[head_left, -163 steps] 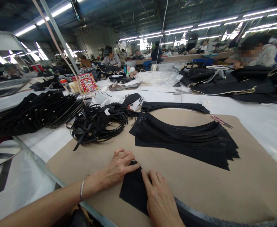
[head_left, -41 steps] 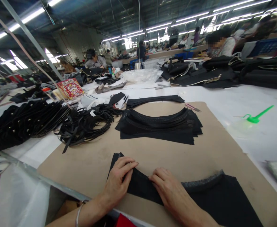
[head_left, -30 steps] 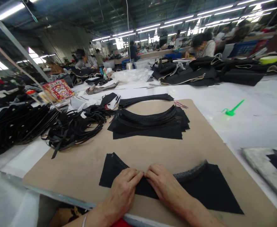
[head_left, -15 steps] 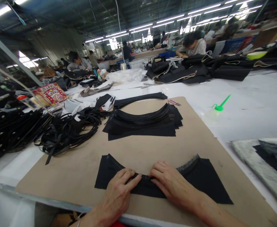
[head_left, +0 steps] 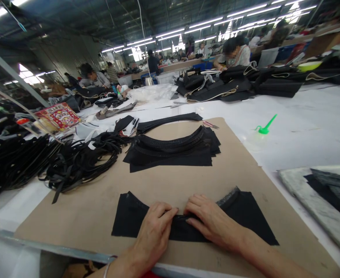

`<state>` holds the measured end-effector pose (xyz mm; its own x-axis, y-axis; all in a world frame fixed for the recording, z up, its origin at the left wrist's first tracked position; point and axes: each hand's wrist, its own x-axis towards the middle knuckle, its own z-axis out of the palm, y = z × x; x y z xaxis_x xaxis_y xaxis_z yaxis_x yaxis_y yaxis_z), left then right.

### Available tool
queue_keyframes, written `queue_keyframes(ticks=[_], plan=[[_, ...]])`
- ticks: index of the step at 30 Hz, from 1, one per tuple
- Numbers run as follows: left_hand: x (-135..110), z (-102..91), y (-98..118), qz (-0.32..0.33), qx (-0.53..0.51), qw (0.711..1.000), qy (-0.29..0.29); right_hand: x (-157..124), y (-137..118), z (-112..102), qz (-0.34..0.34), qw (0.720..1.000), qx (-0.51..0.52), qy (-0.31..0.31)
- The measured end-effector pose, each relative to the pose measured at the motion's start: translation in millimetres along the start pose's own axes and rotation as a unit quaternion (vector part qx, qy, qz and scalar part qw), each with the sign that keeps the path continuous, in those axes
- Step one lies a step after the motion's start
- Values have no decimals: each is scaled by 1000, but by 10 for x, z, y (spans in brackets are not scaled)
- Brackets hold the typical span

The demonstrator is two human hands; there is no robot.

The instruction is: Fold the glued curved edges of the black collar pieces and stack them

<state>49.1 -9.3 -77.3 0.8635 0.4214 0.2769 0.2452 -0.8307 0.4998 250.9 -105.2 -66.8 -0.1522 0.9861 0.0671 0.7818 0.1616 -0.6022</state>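
Panel of black cloth [head_left: 182, 232] lies flat along the near edge of the brown mat [head_left: 80, 222], its curved edge facing the mat's middle. Work looks partway. Greyish band [head_left: 229, 197] follows the right end of the curve and appears turned down; the left end looks thinner and darker, cannot tell whether it is finished. The stretch between the hands seems the part in progress.

Left hand [head_left: 158, 227] presses the edge, thumb and fingers close together; right hand [head_left: 207, 216] pinches it a little apart from the left, grip narrow. Both cover portions of the curve, so its full state is hidden.

Stack of similar panels [head_left: 172, 156] sits mid-mat, apart from the worked piece. Narrow black pieces [head_left: 170, 121] and snips [head_left: 210, 124] at the mat's far edge. Tangled straps [head_left: 71, 170] crowd its left side. Green spout [head_left: 264, 130] and pale slab [head_left: 296, 181] to its right.
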Motion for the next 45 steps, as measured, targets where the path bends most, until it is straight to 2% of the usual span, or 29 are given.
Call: queue_keyframes(ticks=[5, 12, 15, 19, 28, 34, 39, 45], plan=[[60, 132, 85, -24, -31, 999, -38, -22, 37, 17, 4, 1000, 17, 2], [90, 117, 121, -82, -85, 992, -37, -43, 63, -65, 21, 1000, 18, -15], [120, 117, 136, -86, -86, 992, -46, -36, 60, -100, 22, 999, 17, -23], [107, 144, 139, -59, -54, 995, -54, -61, 85, -113, 19, 999, 21, -21], [-57, 235, 130, 38, 105, 993, -44, -225, 197, -165, -27, 999, -5, -21], [-124, 229, 135, 72, 138, 986, -65, -276, 228, -181, -49, 998, -36, -23], [-99, 93, 47, 99, 142, 980, -94, -279, 76, -150, -22, 997, -71, -16], [-73, -329, -282, 107, 134, 980, -104, -171, -135, 79, 11, 995, -99, 6]])
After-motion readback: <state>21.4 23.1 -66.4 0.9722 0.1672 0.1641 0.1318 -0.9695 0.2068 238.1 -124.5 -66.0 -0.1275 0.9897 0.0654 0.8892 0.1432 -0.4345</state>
